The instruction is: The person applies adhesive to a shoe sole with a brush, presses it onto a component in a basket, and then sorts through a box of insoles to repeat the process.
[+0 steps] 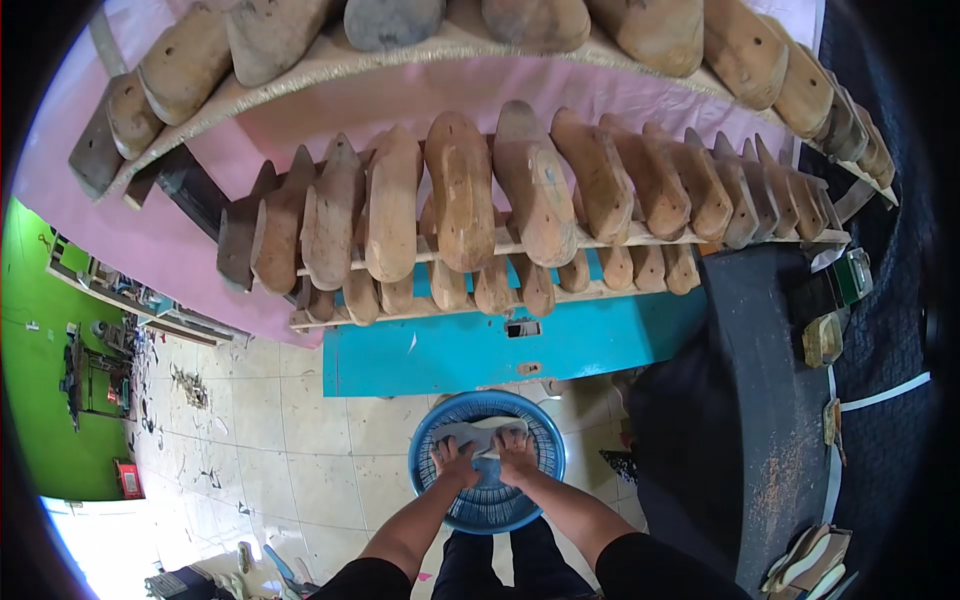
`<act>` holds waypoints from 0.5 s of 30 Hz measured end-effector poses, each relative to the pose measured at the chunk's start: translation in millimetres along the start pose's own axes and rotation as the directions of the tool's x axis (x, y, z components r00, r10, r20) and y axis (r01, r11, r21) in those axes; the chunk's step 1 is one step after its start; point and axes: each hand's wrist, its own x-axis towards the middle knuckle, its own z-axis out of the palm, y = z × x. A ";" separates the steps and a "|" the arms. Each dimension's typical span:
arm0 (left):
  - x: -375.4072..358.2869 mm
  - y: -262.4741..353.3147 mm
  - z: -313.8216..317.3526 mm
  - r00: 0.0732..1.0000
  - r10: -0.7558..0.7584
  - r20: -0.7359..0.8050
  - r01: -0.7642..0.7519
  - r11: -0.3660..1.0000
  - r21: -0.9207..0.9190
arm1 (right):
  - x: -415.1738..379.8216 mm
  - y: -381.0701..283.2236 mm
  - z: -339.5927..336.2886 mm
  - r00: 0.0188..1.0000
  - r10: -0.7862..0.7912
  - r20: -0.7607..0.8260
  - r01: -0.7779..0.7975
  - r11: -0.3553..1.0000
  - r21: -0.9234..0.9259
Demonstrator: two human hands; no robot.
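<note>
sole point(478, 436) looks light, bendy; hold both ends
left hand point(456, 464) and right hand point(516, 456) on it, fingers spread, over basket point(416, 470)

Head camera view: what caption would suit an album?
Left hand and right hand on grey sole-shaped material over a blue basket, before rows of wooden shoe lasts.

Daylight glares white at the lower left of the frame, washing out detail beside the green wall point(45, 350), while the dark fabric point(690, 430) at right sinks into shadow. Fisheye distortion bends the upper shelf point(440, 65); black vignetting rings the corners.
</note>
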 end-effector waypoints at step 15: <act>-22.5 -31.1 5.7 0.998 0.063 -0.012 -0.064 0.955 -0.291 | -82.7 37.0 -6.0 0.956 -0.234 -0.177 0.266 0.946 0.186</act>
